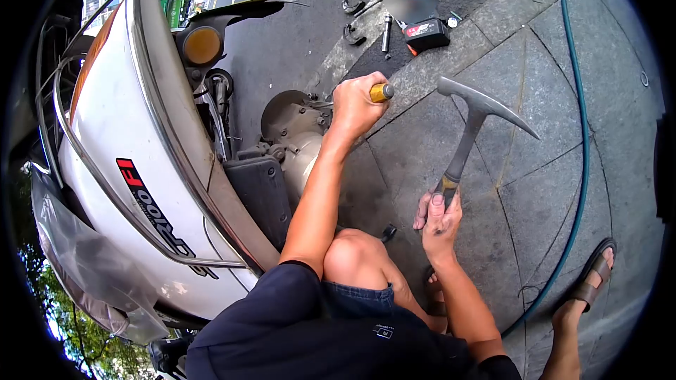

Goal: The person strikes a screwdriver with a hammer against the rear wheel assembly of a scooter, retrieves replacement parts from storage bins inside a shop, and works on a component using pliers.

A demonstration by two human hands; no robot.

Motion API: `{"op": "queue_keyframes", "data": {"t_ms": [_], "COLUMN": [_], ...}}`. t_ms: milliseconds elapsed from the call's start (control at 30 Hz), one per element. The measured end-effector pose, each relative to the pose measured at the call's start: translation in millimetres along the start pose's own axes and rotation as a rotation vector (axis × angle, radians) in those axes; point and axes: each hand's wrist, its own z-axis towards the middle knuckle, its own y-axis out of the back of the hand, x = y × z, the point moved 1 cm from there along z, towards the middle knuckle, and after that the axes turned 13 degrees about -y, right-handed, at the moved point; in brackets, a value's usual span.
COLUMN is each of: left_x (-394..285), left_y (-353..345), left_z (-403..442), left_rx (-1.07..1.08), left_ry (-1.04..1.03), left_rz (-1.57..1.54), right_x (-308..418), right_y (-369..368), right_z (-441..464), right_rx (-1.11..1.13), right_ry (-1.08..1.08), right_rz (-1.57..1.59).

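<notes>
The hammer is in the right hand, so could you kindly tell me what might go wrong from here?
The left hand wraps the yellow handle with only a short end showing, so a stray blow from the hammer could strike the knuckles. The sandal leaves skin bare, so a dropped hammer might hurt the foot. The hose runs past that foot and might trip someone.

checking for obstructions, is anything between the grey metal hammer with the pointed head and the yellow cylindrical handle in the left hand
Nothing visible: only grey stone paving shows in the gap between the grey metal hammer and the yellow cylindrical handle. The left hand grips the handle, leaving its end exposed.
</notes>
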Motion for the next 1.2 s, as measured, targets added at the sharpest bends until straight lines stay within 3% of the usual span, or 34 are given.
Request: {"op": "queue_keyframes", "data": {"t_ms": [67, 100, 200, 233, 300, 367, 433, 467, 500, 533, 633, 667, 767, 900, 967, 1000, 1133, 1200], "left_x": [-2, -2, -1, 2, 3, -1, -5, -1, -3, -1, -1, -2, -5, -4, -4, -4, -3, 3], "left_y": [0, 0, 0, -1, -2, 3, 7, 6, 9, 8, 2, 2, 5, 2, -2, -3, -5, -4], "left_z": [-3, -1, 1, 0, 2, -2, -11, 1, 3, 5, 0, 0, -2, 0, -2, -2, 3, -4], "left_rx": [0.039, 0.050, 0.054, 0.026, 0.019, 0.013, 0.022, 0.023, -0.009, -0.038, -0.008, -0.012, 0.026, 0.049, 0.036, 0.038, 0.061, 0.058], "left_ry": [0.014, 0.026, 0.018, -0.003, 0.005, -0.005, 0.010, 0.002, -0.004, 0.005, -0.058, -0.061, -0.016, -0.021, -0.039, -0.045, -0.007, -0.021], "left_rz": [-0.009, -0.014, 0.014, -0.018, -0.003, -0.042, -0.021, -0.003, -0.077, -0.064, -0.011, -0.018, -0.028, -0.004, -0.003, -0.011, 0.001, -0.013], "right_x": [-2, -10, -14, 15, 70, 42, 29, 6, 5, 9, 6, 8, -14, -15, -11, -15, 10, 74], "right_y": [-6, -4, 13, 22, 36, 31, 28, 20, 5, 10, 17, 14, 1, -1, -6, -6, 18, 27], "right_z": [-5, 6, 8, 2, 1, -8, -1, 4, -2, 4, -2, 0, 13, -4, -8, -6, 5, 4], "right_rx": [-0.021, -0.009, -0.058, 0.043, -0.048, -0.061, -0.099, -0.004, 0.028, 0.053, -0.010, -0.014, 0.058, 0.093, -0.006, -0.007, 0.025, -0.088], "right_ry": [0.028, 0.067, 0.084, -0.024, 0.248, 0.196, 0.291, -0.062, -0.239, -0.223, 0.012, 0.016, 0.032, -0.116, -0.136, -0.090, -0.018, 0.224], "right_rz": [0.062, -0.312, -0.344, -0.155, 0.297, 0.270, 0.208, -0.516, -0.203, -0.219, 0.266, 0.260, -0.339, -0.133, 0.150, -0.059, -0.199, 0.182]}}
